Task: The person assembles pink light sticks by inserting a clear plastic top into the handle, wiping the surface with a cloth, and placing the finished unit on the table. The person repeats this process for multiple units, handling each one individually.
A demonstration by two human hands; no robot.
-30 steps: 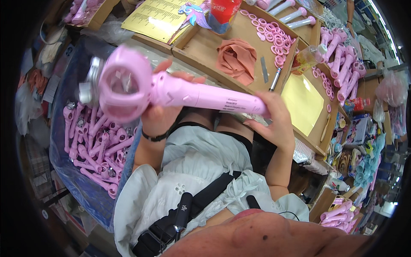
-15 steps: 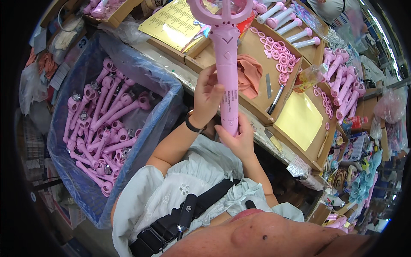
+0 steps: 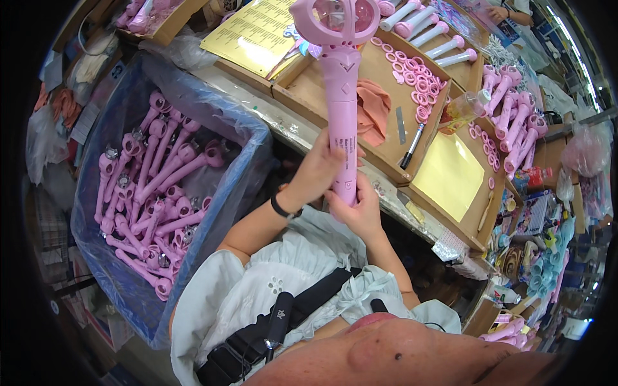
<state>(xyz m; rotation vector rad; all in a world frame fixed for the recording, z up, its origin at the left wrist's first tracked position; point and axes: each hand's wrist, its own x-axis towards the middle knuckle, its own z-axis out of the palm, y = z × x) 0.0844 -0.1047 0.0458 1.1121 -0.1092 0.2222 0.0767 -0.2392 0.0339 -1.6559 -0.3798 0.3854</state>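
Observation:
A pink toy wand point(image 3: 342, 83) with a round, open-framed head stands nearly upright in front of me, its handle toward my body. Around the middle of the handle my left hand point(image 3: 320, 168) is closed. My right hand point(image 3: 358, 207) grips the handle's bottom end, thumb in front and fingers partly hidden behind it. Behind the wand lies a cardboard tray point(image 3: 309, 96) holding an orange cloth point(image 3: 373, 112), pink rings point(image 3: 421, 83), a grey strip point(image 3: 400, 125) and a marker pen point(image 3: 412, 147).
On the left stands a blue bin point(image 3: 248, 154) lined with plastic, with many pink wands inside. A yellow sheet point(image 3: 449, 177) lies in a tray to the right, near a bottle point(image 3: 460, 110). More pink wands point(image 3: 515, 122) are heaped at the far right.
The wand has come down a little toward me, so more of its head shows. My left hand has slid lower on the handle, nearer my right hand.

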